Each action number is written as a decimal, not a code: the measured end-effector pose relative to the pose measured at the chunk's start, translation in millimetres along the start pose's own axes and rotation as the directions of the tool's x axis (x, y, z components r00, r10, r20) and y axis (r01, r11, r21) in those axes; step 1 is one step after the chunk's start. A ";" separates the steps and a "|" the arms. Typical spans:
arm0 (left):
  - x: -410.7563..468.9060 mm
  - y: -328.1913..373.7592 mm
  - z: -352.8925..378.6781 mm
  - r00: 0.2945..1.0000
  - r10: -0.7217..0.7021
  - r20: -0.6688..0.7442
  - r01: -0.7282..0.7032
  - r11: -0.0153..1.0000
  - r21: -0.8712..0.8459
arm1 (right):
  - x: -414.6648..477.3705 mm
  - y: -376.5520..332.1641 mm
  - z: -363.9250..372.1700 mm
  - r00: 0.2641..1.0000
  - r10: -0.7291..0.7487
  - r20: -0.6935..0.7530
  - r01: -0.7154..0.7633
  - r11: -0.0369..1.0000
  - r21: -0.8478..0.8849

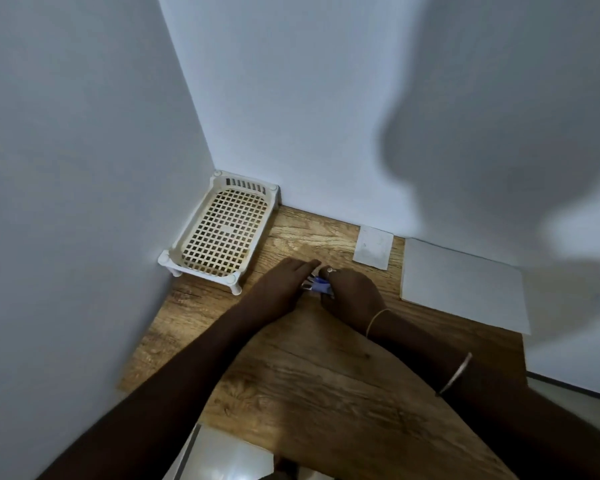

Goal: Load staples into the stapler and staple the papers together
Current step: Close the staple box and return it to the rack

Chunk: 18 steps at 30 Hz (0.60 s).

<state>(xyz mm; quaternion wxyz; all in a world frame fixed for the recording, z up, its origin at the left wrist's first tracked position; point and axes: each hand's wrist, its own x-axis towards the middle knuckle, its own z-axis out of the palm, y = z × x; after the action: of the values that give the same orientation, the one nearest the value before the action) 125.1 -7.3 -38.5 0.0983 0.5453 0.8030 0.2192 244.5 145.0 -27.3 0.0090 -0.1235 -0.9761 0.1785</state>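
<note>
At mid-frame on the desk (326,393), my right hand (354,292) grips the blue stapler (321,285); my left hand (281,282) rests straight-fingered against it. Loading seems underway; next, staples must seat squarely.

Home desk nook: wood desk (326,393), white walls (291,98), plastic tray (222,230).

Blue stapler (321,286) mostly hidden between the hands (352,294), its state unclear.
</note>
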 end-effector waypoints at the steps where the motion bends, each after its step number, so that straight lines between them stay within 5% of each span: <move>1: 0.4 -9.4 -8.8 1.000 -0.011 -0.018 0.011 1.000 0.014 | 12.2 -6.5 0.0 1.000 -0.021 -0.016 0.021 1.000 0.008; 18: 51.5 -160.2 -108.4 0.981 -0.134 -0.140 0.131 0.991 -0.030 | 216.0 -81.8 14.8 0.995 -0.095 -0.037 0.097 0.994 0.053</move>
<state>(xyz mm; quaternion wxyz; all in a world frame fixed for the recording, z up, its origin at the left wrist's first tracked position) -71.2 -36.1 -12.1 0.0609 0.4726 0.8403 0.2585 14.7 118.6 -18.1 0.0376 -0.0793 -0.9754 0.2024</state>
